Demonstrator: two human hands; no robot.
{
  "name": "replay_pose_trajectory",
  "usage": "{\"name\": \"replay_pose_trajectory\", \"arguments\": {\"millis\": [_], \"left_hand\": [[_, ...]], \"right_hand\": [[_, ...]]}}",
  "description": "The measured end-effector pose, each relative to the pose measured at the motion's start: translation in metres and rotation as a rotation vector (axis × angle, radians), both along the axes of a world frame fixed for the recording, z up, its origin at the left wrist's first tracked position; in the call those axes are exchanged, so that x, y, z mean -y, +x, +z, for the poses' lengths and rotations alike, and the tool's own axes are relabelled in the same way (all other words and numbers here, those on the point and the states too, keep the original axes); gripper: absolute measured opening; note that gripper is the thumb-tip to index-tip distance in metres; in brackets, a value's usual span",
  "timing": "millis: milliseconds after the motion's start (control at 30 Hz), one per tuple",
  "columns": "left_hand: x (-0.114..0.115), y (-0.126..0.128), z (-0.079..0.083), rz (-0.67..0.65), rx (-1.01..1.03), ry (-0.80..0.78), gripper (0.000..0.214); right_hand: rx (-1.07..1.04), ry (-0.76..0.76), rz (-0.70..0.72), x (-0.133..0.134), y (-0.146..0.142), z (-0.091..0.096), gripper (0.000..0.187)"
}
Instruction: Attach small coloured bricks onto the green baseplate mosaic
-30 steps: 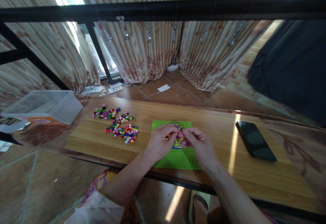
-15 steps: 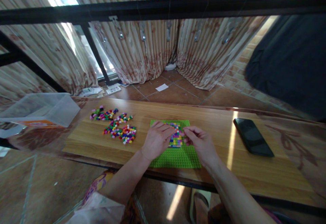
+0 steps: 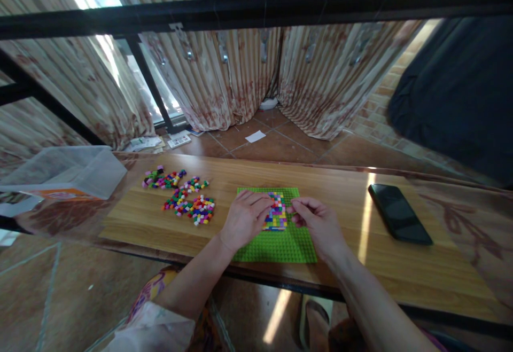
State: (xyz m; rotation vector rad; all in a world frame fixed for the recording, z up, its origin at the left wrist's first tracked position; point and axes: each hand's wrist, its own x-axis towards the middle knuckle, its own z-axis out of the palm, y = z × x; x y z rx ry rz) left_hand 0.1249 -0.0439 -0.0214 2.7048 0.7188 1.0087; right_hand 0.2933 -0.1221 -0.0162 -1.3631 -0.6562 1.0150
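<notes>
A block of small multicoloured toy bricks (image 3: 277, 216) stands on a green studded baseplate (image 3: 276, 248) in the middle of the wooden table. My left hand (image 3: 245, 218) lies over the left side of the block, its fingers stretched out and covering part of it. At the block's right edge, my right hand (image 3: 320, 226) is closed in a pinch, thumb against forefinger. Whatever its fingertips hold is too small to make out. Loose toy bricks (image 3: 200, 210) in many colours are spread to the left of the baseplate.
A black phone (image 3: 399, 214) lies on the right of the wooden table (image 3: 340, 186). At the far left sits a clear plastic box (image 3: 86, 167) with an orange label. A dark metal bar (image 3: 256, 13) crosses above, before striped curtains (image 3: 224, 85).
My right hand has drawn slightly right, away from the block, uncovering more of its right edge. My left hand has shifted slightly left, still over the block.
</notes>
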Motion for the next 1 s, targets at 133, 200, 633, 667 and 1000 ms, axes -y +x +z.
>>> {"name": "replay_pose_trajectory", "arguments": {"millis": [133,200,633,667,1000], "left_hand": [[0.002,-0.003,-0.001,-0.001,-0.013,0.013,0.019],[0.004,-0.003,-0.001,-0.006,-0.033,0.029,0.022],[0.01,0.001,0.001,0.037,-0.099,0.038,0.02],[0.01,0.002,0.001,0.043,-0.105,0.031,0.02],[0.012,0.001,-0.005,0.021,-0.021,0.008,0.021]], "right_hand": [[0.004,-0.011,-0.006,-0.001,0.0,0.0,0.039],[0.007,-0.012,-0.003,-0.001,0.0,0.0,0.039],[0.035,-0.056,0.009,-0.001,-0.001,-0.005,0.038],[0.034,-0.061,0.011,-0.001,-0.001,-0.005,0.038],[0.057,-0.064,0.02,0.001,0.003,-0.012,0.038]]}}
